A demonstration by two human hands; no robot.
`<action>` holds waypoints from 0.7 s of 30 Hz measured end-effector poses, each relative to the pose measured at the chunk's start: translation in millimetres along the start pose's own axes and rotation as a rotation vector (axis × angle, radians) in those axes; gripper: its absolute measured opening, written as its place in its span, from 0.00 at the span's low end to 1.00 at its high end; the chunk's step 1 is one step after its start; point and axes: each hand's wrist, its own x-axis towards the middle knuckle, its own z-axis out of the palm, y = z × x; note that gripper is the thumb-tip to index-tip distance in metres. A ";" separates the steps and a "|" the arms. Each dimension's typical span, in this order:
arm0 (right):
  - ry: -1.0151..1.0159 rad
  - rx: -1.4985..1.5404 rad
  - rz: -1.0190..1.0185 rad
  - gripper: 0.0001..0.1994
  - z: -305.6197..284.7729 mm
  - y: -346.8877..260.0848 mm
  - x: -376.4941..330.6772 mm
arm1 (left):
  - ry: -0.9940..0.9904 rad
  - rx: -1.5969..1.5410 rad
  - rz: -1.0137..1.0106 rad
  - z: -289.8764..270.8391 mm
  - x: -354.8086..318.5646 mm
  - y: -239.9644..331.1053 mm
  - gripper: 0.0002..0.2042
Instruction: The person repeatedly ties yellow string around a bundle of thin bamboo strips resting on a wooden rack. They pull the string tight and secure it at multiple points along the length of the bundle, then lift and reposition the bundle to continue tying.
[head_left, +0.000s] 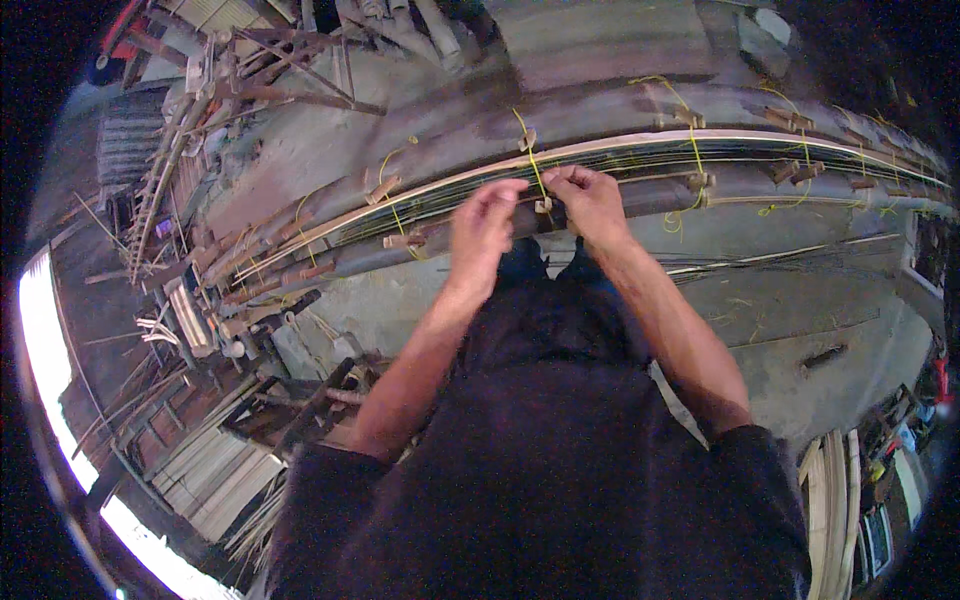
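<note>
A long frame of two dark rails crosses in front of me, with thin dark and pale strips point(620, 150) running lengthwise between them. A yellow string point(533, 158) stretches across the strips, by a small wooden peg point(527, 141) on the far rail and another peg point(543, 205) on the near one. Beside this string, my right hand point(594, 210) is closed, thumb and fingertips pinched at it. My left hand point(482, 238) is just left of the string, fingers bent and fingertips close together. What they hold, if anything, is too small to make out.
More yellow ties point(697, 150) and pegs point(388, 188) line both rails. Stacked wooden slats point(225, 470) lie at lower left, and long pale boards point(828, 510) stand at lower right. Timber scraps point(290, 70) pile up at far left. Thin rods point(790, 255) lie on the floor.
</note>
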 end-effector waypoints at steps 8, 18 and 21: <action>0.046 -0.247 -0.011 0.11 -2.2 3.1 -0.5 | -0.082 -0.276 -0.095 19.6 32.9 -30.1 0.06; 0.480 0.207 -0.005 0.07 3.6 -12.3 -37.7 | -0.418 -0.231 0.010 -91.1 3.8 -28.7 0.07; 0.705 -0.154 0.009 0.07 -3.0 30.9 -93.7 | -0.570 0.003 0.129 -141.8 -19.6 -40.9 0.07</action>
